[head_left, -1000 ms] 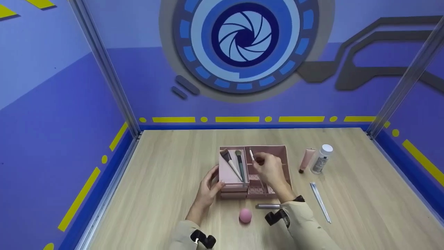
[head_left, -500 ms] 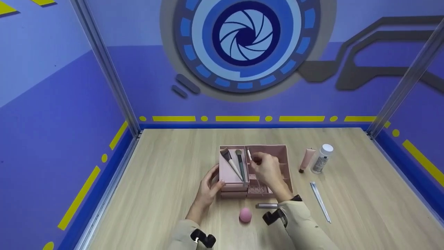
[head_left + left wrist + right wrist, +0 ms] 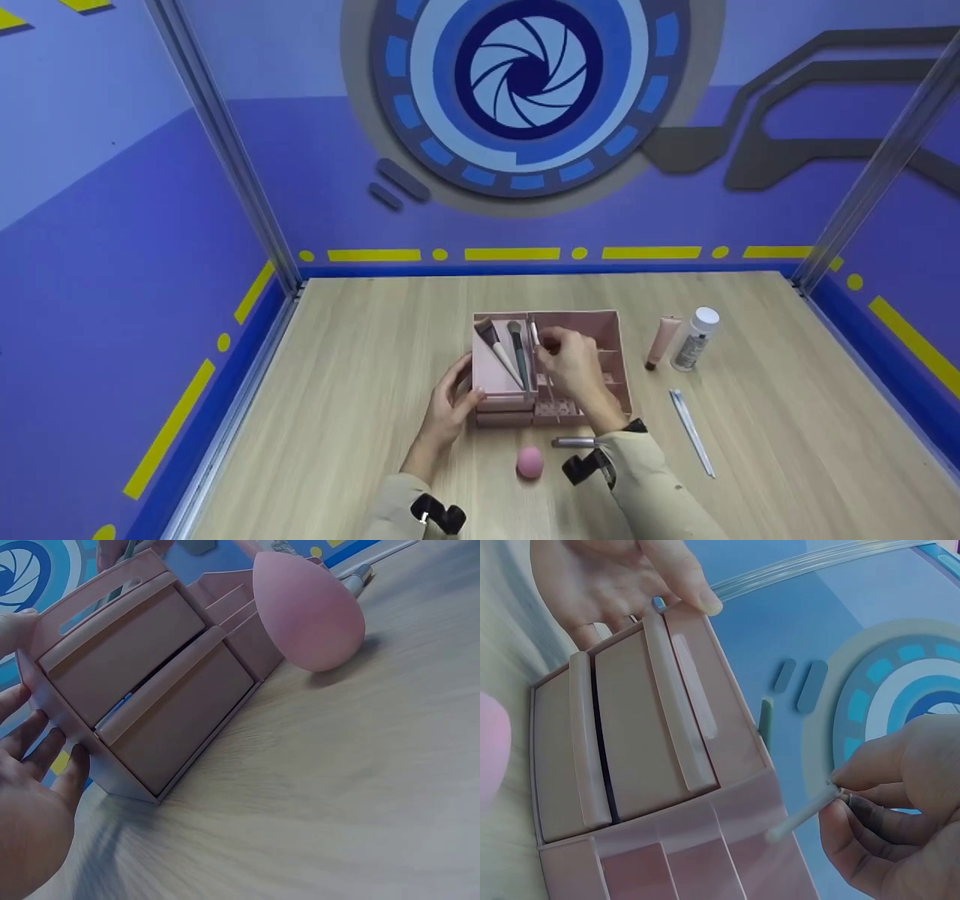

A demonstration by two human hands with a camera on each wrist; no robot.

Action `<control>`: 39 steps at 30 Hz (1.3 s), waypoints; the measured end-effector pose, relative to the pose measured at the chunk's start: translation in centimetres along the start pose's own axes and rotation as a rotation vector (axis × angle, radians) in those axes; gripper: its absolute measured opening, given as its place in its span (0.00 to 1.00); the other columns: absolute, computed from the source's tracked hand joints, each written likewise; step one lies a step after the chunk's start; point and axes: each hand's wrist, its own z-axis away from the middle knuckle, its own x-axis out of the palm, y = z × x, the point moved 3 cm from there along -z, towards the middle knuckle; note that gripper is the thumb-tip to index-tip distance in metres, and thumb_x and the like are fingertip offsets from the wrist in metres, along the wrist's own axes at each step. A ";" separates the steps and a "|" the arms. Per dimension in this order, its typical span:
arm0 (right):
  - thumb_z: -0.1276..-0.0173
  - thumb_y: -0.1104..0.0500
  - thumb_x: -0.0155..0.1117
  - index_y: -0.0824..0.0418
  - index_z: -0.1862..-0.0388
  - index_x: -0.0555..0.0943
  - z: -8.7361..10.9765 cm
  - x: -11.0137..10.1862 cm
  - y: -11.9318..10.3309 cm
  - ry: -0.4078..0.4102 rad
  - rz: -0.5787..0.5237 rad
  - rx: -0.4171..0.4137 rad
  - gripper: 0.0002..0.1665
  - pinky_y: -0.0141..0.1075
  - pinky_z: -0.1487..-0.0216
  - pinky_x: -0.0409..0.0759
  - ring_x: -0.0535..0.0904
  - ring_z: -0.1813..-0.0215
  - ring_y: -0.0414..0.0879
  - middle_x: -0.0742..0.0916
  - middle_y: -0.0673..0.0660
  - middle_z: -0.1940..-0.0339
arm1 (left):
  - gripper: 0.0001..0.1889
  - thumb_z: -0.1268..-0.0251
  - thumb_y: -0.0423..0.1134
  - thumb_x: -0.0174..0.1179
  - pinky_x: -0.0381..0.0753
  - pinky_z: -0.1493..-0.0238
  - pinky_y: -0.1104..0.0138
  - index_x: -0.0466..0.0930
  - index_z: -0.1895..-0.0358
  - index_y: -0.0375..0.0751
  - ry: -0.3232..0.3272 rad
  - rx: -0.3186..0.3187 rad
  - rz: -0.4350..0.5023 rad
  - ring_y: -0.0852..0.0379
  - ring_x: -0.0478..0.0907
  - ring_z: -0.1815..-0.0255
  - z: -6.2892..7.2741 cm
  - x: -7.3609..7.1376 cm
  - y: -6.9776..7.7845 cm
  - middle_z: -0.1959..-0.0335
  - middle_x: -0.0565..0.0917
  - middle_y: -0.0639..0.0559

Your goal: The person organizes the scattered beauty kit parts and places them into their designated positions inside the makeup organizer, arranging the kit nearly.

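A pink makeup organizer (image 3: 504, 420) with two drawers and open compartments stands on the table. My left hand (image 3: 444, 412) grips its left side, thumb on the top front corner and fingers along the side wall. Two makeup brushes (image 3: 496, 349) lie on the organizer's top left. My right hand (image 3: 576, 364) pinches a slim pale stick (image 3: 802, 816) over the compartments, beside the divider. Its white upper end (image 3: 534, 332) rises above the fingers, and its thin lower part slants toward the front compartments. In the right wrist view, its rounded end points at the organizer.
A pink makeup sponge (image 3: 530, 463) and a silver tube (image 3: 574, 442) lie in front of the organizer. To the right are a pink squeeze tube (image 3: 663, 343), a white-capped bottle (image 3: 694, 340) and a thin white stick (image 3: 691, 433). Blue panels (image 3: 255, 172) enclose the table.
My right hand has shifted slightly left with the stick, bringing it close to the divider. The left hand stays at the organizer's side.
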 end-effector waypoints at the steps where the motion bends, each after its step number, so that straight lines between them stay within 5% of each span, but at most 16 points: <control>1: 0.43 0.63 0.70 0.62 0.63 0.87 0.0 0.1 0.0 -0.002 -0.001 -0.002 0.09 0.44 0.62 0.84 0.85 0.66 0.48 0.90 0.55 0.70 | 0.35 0.31 0.31 0.57 0.78 0.40 0.67 0.51 0.25 0.30 0.002 0.003 0.000 0.37 0.49 0.23 0.0 0.0 0.0 0.25 0.55 0.32; 20: 0.42 0.63 0.70 0.63 0.60 0.87 -0.4 1.2 -0.1 -0.032 -0.034 0.049 0.10 0.43 0.61 0.86 0.86 0.66 0.50 0.90 0.57 0.67 | 0.34 0.31 0.31 0.57 0.70 0.33 0.68 0.53 0.26 0.29 0.008 0.023 -0.036 0.36 0.49 0.23 -0.1 -0.1 -0.2 0.25 0.55 0.31; 39: 0.43 0.63 0.69 0.64 0.61 0.87 -0.7 2.0 -0.5 -0.031 -0.024 0.068 0.10 0.44 0.60 0.85 0.86 0.65 0.51 0.90 0.58 0.68 | 0.33 0.31 0.32 0.57 0.74 0.36 0.68 0.54 0.26 0.32 0.015 0.005 -0.059 0.38 0.51 0.23 -0.2 -0.2 -0.3 0.26 0.58 0.34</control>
